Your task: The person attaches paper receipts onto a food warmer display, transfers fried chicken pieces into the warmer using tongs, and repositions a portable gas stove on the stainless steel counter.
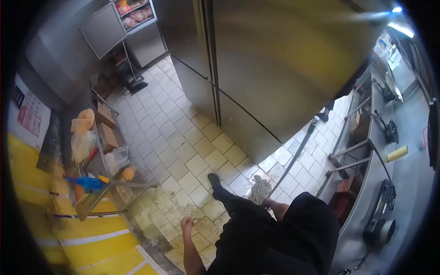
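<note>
My left hand [187, 226] hangs low over the tiled floor on the left of my body, its fingers curled in with nothing visible in them. On the other side, partly hidden by my dark clothing, my right hand [271, 205] is closed around a long-handled mop. The mop's grey handle [298, 153] slants up and away to the right, ending in a pale tip. A shaggy grey mop head [260, 189] shows just beyond that hand; whether it touches the floor I cannot tell. My dark shoe [213, 179] is on the tiles ahead.
A large steel cabinet [256, 82] stands ahead. Left, a low rack [135, 184] holds bags, boxes and a blue spray bottle [89, 182]. Right, a steel counter [373, 160] carries a portable stove [379, 208]. Further back, an open cabinet door [103, 36] sticks out. Dirty patches mark the floor.
</note>
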The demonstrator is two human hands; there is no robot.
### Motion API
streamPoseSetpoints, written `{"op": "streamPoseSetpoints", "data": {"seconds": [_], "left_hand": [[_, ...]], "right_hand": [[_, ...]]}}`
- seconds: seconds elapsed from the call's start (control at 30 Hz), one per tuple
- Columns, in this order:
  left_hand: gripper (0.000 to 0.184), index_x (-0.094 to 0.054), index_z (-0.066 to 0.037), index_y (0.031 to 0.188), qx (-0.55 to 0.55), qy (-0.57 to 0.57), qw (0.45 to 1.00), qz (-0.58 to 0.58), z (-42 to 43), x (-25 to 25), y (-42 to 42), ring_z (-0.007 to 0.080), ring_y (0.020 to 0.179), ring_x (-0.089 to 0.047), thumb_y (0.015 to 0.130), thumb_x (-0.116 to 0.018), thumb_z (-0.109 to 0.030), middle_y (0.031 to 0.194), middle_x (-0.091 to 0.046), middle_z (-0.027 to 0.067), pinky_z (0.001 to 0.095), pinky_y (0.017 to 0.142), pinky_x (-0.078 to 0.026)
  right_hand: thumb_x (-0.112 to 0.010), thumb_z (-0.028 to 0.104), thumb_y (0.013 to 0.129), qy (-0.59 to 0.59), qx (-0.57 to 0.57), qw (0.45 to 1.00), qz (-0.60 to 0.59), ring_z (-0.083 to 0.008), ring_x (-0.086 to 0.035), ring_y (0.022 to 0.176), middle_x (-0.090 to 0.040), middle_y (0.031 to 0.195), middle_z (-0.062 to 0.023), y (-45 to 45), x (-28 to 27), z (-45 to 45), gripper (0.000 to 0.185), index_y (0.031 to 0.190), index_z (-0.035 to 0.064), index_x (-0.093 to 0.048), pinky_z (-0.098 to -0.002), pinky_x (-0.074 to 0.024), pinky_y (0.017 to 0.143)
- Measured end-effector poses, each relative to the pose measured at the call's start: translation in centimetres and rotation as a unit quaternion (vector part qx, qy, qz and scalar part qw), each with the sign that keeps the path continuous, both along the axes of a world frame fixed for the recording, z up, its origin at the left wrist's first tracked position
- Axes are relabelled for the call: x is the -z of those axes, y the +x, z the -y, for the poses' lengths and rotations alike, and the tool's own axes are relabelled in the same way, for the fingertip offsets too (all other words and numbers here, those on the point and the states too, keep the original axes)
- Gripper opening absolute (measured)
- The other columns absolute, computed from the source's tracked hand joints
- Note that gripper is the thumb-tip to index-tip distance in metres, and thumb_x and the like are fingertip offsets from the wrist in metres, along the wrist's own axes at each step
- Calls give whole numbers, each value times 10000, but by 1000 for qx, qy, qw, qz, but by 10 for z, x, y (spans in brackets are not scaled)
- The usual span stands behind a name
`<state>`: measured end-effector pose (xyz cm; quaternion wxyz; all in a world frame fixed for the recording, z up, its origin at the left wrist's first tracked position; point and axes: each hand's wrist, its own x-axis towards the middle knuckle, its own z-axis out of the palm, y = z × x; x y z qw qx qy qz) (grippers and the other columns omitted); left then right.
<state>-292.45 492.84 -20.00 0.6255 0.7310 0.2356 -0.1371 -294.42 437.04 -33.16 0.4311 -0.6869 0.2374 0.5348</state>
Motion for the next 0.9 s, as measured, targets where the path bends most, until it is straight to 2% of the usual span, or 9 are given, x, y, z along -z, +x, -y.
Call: {"op": "streamPoseSetpoints", "data": {"seconds": [0.1, 0.13, 0.3, 0.37, 0.5, 0.57, 0.73, 0.87, 0.9], "left_hand": [[385, -490, -83, 660, -35, 40, 997, 59, 4, -6, 127, 101, 453, -403, 1000, -523, -259, 550, -435, -7, 280, 434, -319], [448, -451, -111, 634, -86, 30, 996, 10, 20, -48, 174, 99, 450, -370, 1022, -473, -333, 551, -410, -21, 282, 435, -303], [296, -561, -53, 879, 19, -110, 981, 160, 59, -229, 369, 100, 634, -483, 1045, -451, -272, 691, -472, -6, 269, 584, -427], [163, -574, -14, 1031, 41, -176, 960, 215, 72, -303, 433, 120, 711, -543, 1019, -505, -162, 758, -533, 22, 276, 681, -477], [101, -584, -11, 1038, 118, -174, 932, 296, 55, -418, 532, 143, 741, -578, 982, -557, -92, 787, -589, 44, 289, 758, -482], [91, -591, -7, 1006, 183, -261, 861, 396, 27, -442, 582, 164, 747, -585, 967, -582, -89, 804, -616, 69, 299, 783, -469], [284, -613, 30, 996, 173, -460, 639, 592, -11, -520, 726, 193, 735, -591, 980, -550, -246, 872, -619, 126, 295, 752, -472], [553, -618, 40, 1035, 196, -619, 452, 612, -51, -577, 841, 214, 767, -615, 935, -532, -497, 952, -576, 183, 258, 682, -487], [595, -620, 40, 1037, 193, -633, 430, 614, -67, -587, 867, 217, 771, -618, 925, -525, -536, 958, -570, 189, 255, 671, -488]], "right_hand": [[-670, 355, 856, -15, -21, 999, 31, -215, -664, 699, -707, 863, -102, 85, -3, -48, 318, 964, 61, -726, -355, -545, 651], [-653, 397, 870, -47, -33, 996, 61, -232, -669, 702, -704, 871, -111, 123, 0, -68, 371, 981, 50, -721, -364, -544, 636], [-618, 378, 910, 18, 150, 983, 103, -220, -678, 725, -695, 913, -120, 340, -79, -160, 378, 1047, 26, -639, -366, -543, 608], [-618, 332, 914, 104, 31, 979, 170, -197, -673, 735, -690, 924, -107, 430, -62, -182, 315, 1056, 52, -599, -359, -536, 611], [-632, 286, 907, 71, 89, 976, 183, -171, -643, 659, -680, 874, -82, 602, -106, -263, 291, 1051, 37, -587, -307, -514, 539], [-630, 296, 917, 102, 10, 938, 331, -163, -632, 650, -681, 883, -74, 691, -140, -313, 277, 987, 29, -610, -317, -512, 568], [-596, 318, 947, 208, 107, 913, 335, -155, -648, 728, -690, 858, -85, 855, -210, -415, 309, 955, 15, -650, -309, -516, 652], [-610, 352, 951, 9, -27, 925, 379, -131, -617, 728, -678, 871, -47, 964, -91, -397, 295, 967, 58, -635, -291, -497, 625], [-610, 340, 951, 35, 39, 947, 318, -146, -626, 733, -683, 867, -65, 965, -113, -395, 290, 997, 55, -638, -317, -518, 643]]}}
